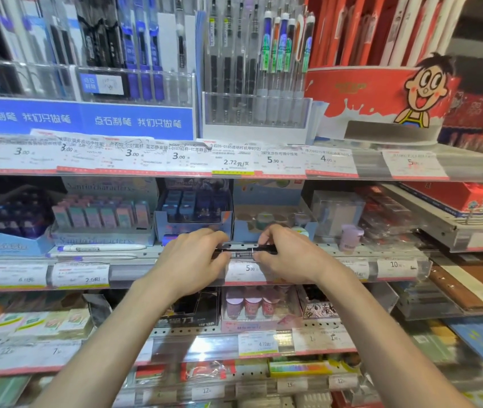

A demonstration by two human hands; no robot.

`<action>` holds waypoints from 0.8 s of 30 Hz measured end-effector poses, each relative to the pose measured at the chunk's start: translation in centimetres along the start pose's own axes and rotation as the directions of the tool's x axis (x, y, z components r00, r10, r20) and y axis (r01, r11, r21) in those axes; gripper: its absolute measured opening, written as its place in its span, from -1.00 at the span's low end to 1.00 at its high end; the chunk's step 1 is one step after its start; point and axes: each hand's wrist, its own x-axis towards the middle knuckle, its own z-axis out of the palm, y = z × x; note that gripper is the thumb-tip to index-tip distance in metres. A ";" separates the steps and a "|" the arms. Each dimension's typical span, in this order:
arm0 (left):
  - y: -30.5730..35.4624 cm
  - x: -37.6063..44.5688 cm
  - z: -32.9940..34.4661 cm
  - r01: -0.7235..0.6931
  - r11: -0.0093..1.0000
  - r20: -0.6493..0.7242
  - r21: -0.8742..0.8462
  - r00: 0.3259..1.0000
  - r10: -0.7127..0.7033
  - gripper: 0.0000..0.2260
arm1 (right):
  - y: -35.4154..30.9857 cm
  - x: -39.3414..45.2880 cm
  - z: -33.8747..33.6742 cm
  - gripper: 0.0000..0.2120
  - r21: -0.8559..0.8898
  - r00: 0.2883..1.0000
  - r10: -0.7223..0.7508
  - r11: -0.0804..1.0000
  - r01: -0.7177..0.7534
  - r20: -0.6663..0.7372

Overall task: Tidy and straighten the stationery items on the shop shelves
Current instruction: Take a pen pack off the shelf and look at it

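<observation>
Head view: your left hand (pixel 193 257) and right hand (pixel 286 254) each pinch one end of a black pen (pixel 238 251), held level just above the front edge of the middle shelf (pixel 134 270). Risk: the barrel looks slick, hard plastic (a narrow cylinder), so a loosened pinch could let it roll off that edge. Two white pens (pixel 102 248) lie loose along the same edge to the left; a careless sweep could knock them off.

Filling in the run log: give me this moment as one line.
hands: left and right both pinch black pen | pen: level, above middle shelf edge | beside: white pen
</observation>
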 end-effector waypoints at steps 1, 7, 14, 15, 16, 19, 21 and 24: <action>0.0 0.0 0.0 -0.001 1.000 0.002 0.001 1.000 0.001 -0.70 | 0.0 -0.1 -0.1 -0.65 -0.005 1.000 -0.001 1.000 0.001 0.004; 0.4 -0.1 -0.3 -0.002 1.000 0.024 0.011 1.000 0.002 -0.65 | 0.0 0.1 -0.2 -0.83 0.021 1.000 -0.021 1.000 0.021 0.010; 0.0 -0.2 -0.3 -0.003 1.000 0.010 -0.018 1.000 0.003 -0.74 | 0.2 0.0 -0.2 -0.82 0.092 1.000 -0.009 0.996 0.011 -0.020; 0.0 -0.2 -0.2 -0.005 1.000 0.003 -0.023 1.000 0.005 -0.75 | 0.2 -0.1 -0.2 -0.82 0.107 0.999 -0.010 0.994 0.015 -0.041; 0.0 -0.1 -0.2 -0.008 1.000 -0.005 -0.030 1.000 0.008 -0.75 | 0.2 -0.2 -0.3 -0.81 0.118 0.998 -0.012 0.993 0.019 -0.063; -0.2 -0.1 -0.1 -0.013 0.998 -0.038 -0.064 0.999 0.010 -0.73 | 0.0 -0.3 -0.4 -0.77 0.131 0.993 -0.010 0.991 0.025 -0.114; -0.4 -0.1 -0.1 -0.012 0.995 -0.067 -0.097 0.998 0.005 -0.71 | -0.1 -0.4 -0.6 -0.75 0.133 0.991 -0.006 0.991 0.024 -0.135; -0.7 -0.4 -0.4 -0.027 0.985 -0.121 -0.170 0.993 0.006 -0.72 | -0.4 -0.7 -0.9 -0.77 0.168 0.982 -0.030 0.984 0.061 -0.184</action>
